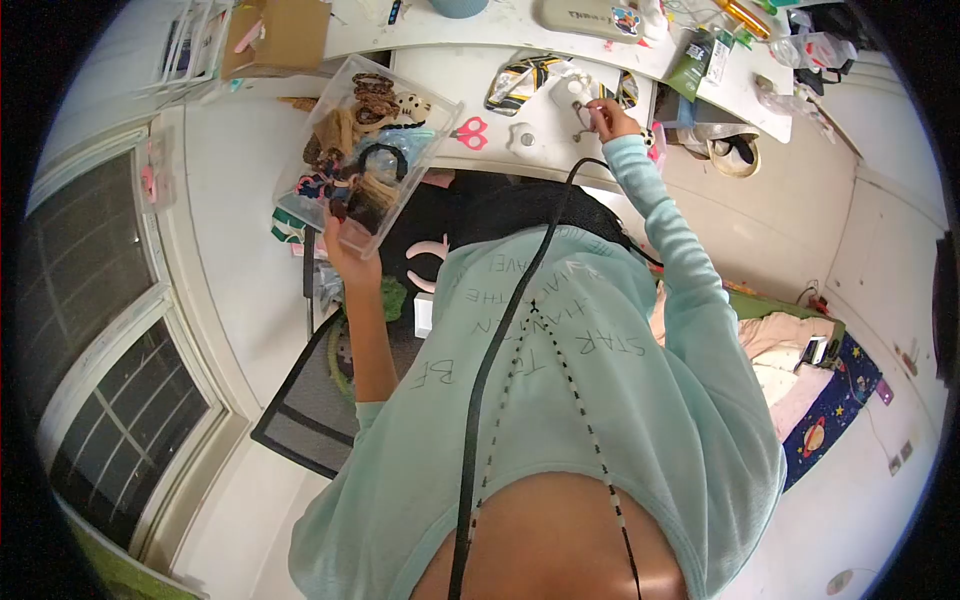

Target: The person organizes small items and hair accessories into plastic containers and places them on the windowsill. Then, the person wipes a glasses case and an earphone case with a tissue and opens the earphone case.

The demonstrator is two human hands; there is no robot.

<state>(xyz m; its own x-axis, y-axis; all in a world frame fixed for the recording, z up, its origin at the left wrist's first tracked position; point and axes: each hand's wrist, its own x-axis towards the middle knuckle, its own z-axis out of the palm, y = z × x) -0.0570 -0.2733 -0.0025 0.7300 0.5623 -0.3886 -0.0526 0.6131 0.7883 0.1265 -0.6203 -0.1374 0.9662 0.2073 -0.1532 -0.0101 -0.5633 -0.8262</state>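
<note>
at the left of the desk [440, 75], near its edge, a clear plastic bin [441, 110] is held by the left hand [352, 258]. that hand is narrow, closed on the bin's near-left part, its fingers around the wall there; whether the bin's far end rests on the desktop i cannot tell. inside lie a pile of brown hair ties [375, 92], a black hair tie [402, 160] and a crumpled light-blue piece [418, 142], heaped loosely together.

the bin looks light and stiff, though thin walls like these may flex a little, and the smooth plastic could slide in the fingers. its long shape would probably feel far-heavy when held at the near end alone, so a grip on both long sides, or a palm beneath, should be steadier. the ties look soft, springy and hard to damage, but apt to tangle; pinching one at its outer loop seems best.

farther right, the right hand [617, 124] is over the desk, fingers drawn close, apparently pinching a small greyish piece [579, 116] beside a pale thing [568, 92]. that piece seems light; its material is too small to tell. pink-handled scissors [471, 133] lie just to the right of the bin, with a white flat piece [523, 140] between them and the right hand. a striped cloth piece [518, 84], likely soft and easy to pick up by a fold, lies farther back.
</note>
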